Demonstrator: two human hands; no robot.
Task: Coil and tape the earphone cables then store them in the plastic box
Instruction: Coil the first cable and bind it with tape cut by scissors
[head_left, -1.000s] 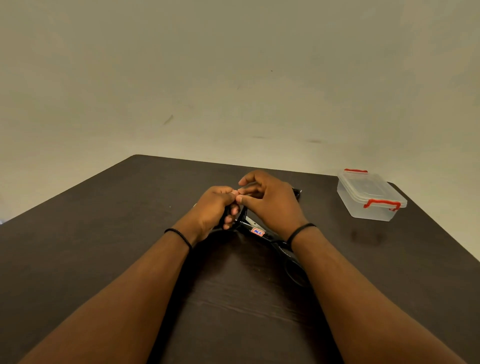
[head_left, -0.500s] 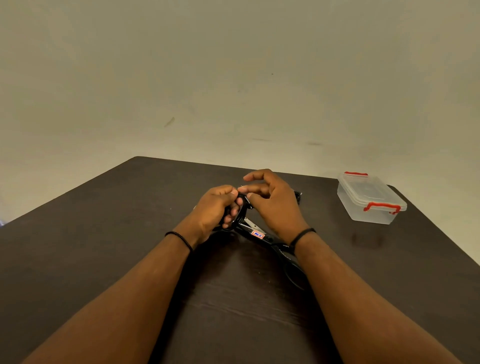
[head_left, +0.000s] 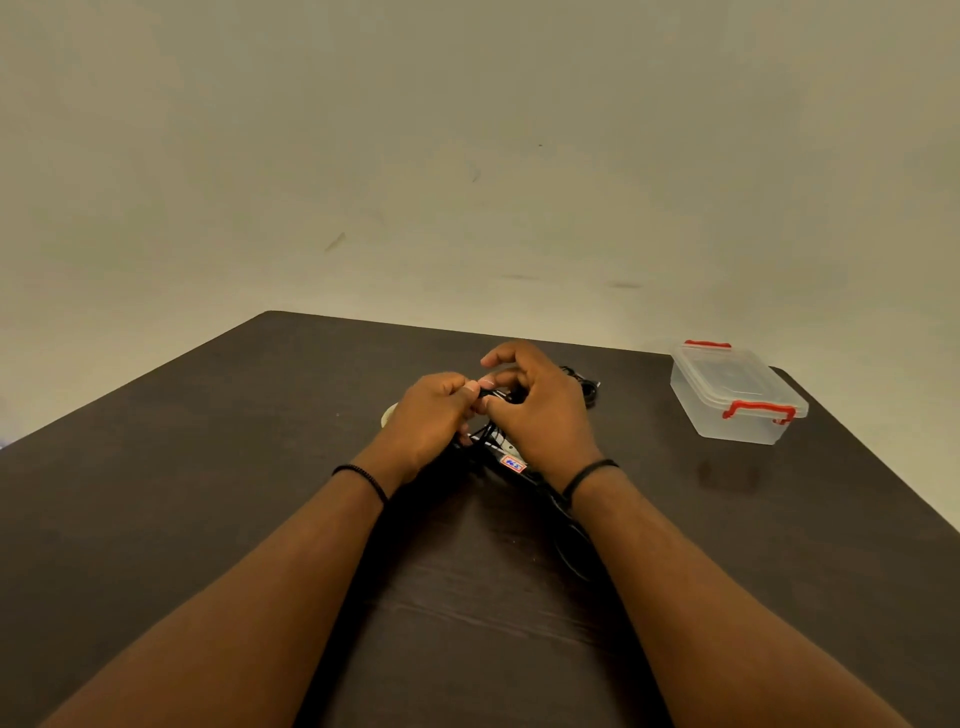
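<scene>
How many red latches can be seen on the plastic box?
2. One red latch sits on the near end of the plastic box; the other latch is on its far end. The lid is closed.

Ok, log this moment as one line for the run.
stage: coiling | left hand: gripping black earphone cable | right hand: pinching same cable | plastic box: lid on, far right of table | scissors: under hands

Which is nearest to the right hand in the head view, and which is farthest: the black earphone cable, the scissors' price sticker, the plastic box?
From the right hand:
1. Black earphone cable: pinched in its fingers.
2. Price sticker: just below its wrist, toward the person.
3. Plastic box: far right, lid closed.
</scene>
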